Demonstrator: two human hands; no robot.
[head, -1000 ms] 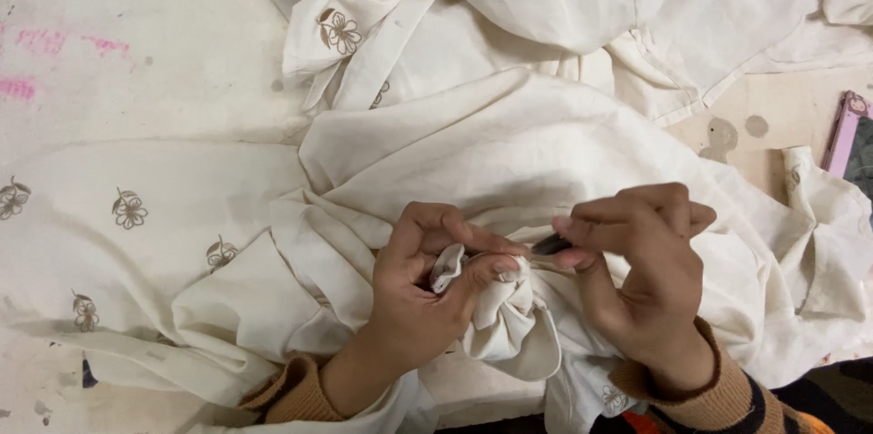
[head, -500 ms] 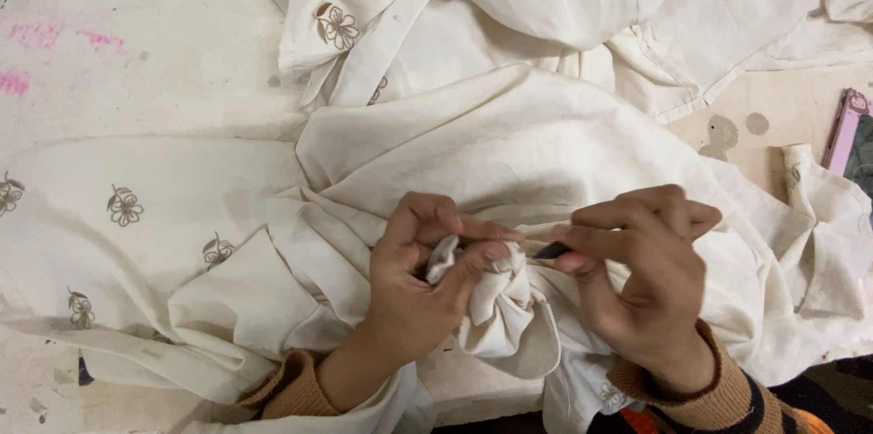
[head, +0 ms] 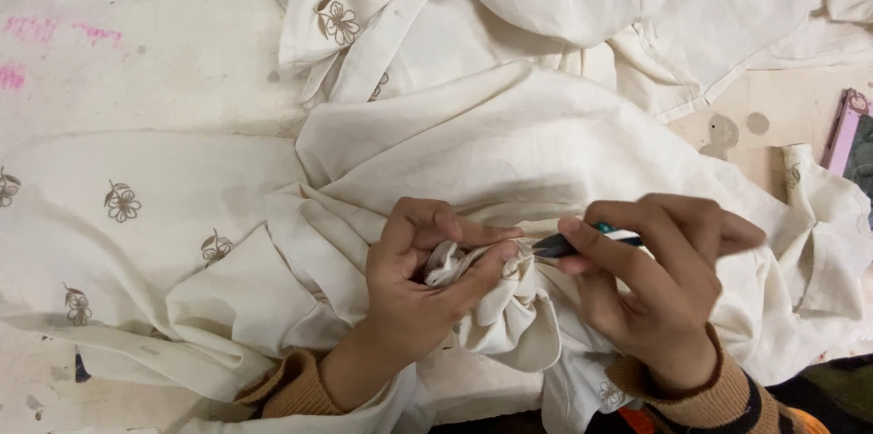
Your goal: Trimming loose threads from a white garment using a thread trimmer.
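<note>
On the pale, stained surface (head: 136, 79) I see cream cloth (head: 509, 143) heaped. At six o'clock my left hand (head: 418, 293) pinches a gathered fold taut, steadying it while the right hand (head: 650, 284) fingers grip small snips (head: 568, 241) against it.

The scene is lit evenly by warm, soft light from above. Only faint shadows are cast in the folds of the cloth (head: 546, 143) and under the hands (head: 427, 279). No glare is seen. The focus is sharp, with slight softness toward the edges.
</note>
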